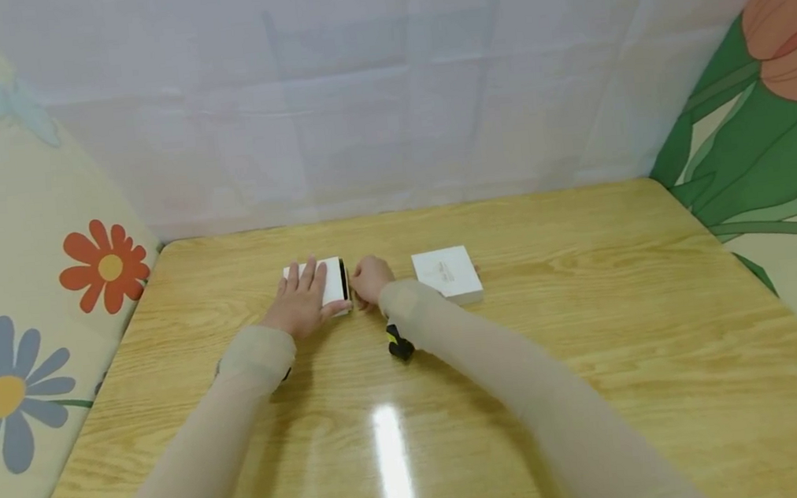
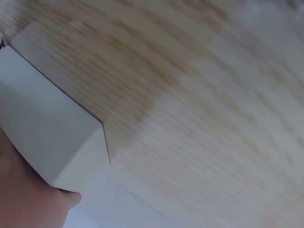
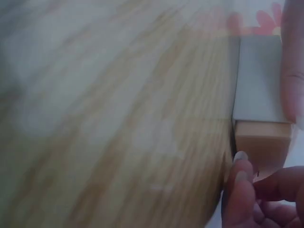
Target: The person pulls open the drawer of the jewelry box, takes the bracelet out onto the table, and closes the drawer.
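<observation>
Left of centre on the glossy yellow wood-grain desk (image 1: 608, 286) sits a flat white cardboard box (image 1: 333, 280), and the left hand (image 1: 298, 304) lies right across its top, fingers spread wide! Close at the box's right end, beside a narrow black strip (image 1: 344, 278), comes the right hand (image 1: 371, 280), fingers curled narrow; whether they pinch anything, I cannot tell. Further right rests a square white box with faint printing (image 1: 446, 272).

Under my left hand (image 1: 299, 301), the white box (image 1: 334, 285) looks like smooth, matt cardboard; the flat box (image 1: 446, 271), right of my right hand (image 1: 371, 281), similarly. Beneath my grip, the wood-grained tabletop (image 1: 588, 303) is glossy; beyond, the backdrop (image 1: 386, 108) seems creased cloth.
</observation>
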Demonstrator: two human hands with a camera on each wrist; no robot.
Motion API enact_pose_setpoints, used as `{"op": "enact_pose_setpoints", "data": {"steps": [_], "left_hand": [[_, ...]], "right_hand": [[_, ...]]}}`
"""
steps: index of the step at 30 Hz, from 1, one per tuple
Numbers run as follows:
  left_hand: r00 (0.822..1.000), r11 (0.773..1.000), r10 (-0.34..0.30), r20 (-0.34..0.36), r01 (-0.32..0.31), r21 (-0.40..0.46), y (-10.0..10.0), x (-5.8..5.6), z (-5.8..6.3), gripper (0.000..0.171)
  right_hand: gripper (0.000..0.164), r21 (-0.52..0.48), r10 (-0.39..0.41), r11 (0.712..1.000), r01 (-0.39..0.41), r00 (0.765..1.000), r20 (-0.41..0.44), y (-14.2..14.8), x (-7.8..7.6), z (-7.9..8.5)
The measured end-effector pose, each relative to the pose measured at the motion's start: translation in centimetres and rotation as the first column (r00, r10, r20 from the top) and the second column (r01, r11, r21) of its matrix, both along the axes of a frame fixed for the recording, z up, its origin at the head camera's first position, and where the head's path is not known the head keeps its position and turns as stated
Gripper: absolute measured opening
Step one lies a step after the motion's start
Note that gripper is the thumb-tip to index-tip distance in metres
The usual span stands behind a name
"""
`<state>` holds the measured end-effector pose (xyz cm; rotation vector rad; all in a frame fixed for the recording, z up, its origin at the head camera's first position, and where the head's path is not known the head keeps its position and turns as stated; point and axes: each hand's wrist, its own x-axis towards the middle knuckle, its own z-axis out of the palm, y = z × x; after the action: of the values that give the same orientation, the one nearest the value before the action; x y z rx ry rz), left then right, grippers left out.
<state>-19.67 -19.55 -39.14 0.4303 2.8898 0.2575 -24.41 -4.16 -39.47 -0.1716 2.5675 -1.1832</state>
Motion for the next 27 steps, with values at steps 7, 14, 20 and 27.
{"op": "enact_pose_setpoints", "data": {"steps": [7, 14, 20, 27], "left_hand": [[1.000, 1.000, -0.006, -0.004, 0.006, 0.007, 0.2, 0.3, 0.4, 0.083], [1.000, 1.000, -0.012, -0.008, 0.012, -0.002, 0.2, 0.4, 0.6, 0.079], [1.000, 1.000, -0.018, -0.008, 0.018, 0.004, 0.1, 0.3, 0.5, 0.080], [1.000, 1.000, -0.017, 0.003, 0.017, 0.006, 0.1, 0.1, 0.3, 0.081]], "right_hand": [[0.032, 0.189, 0.087, 0.980, -0.065, 0.990, -0.113, 0.4, 0.0, 0.9], [0.018, 0.248, 0.125, 0.964, -0.092, 0.985, -0.121, 0.6, 0.4, 1.7], [0.014, 0.282, 0.147, 0.953, -0.112, 0.984, -0.105, 0.6, 0.2, 1.7], [0.016, 0.321, 0.185, 0.937, -0.138, 0.975, -0.120, 0.6, -2.0, -0.6]]}}
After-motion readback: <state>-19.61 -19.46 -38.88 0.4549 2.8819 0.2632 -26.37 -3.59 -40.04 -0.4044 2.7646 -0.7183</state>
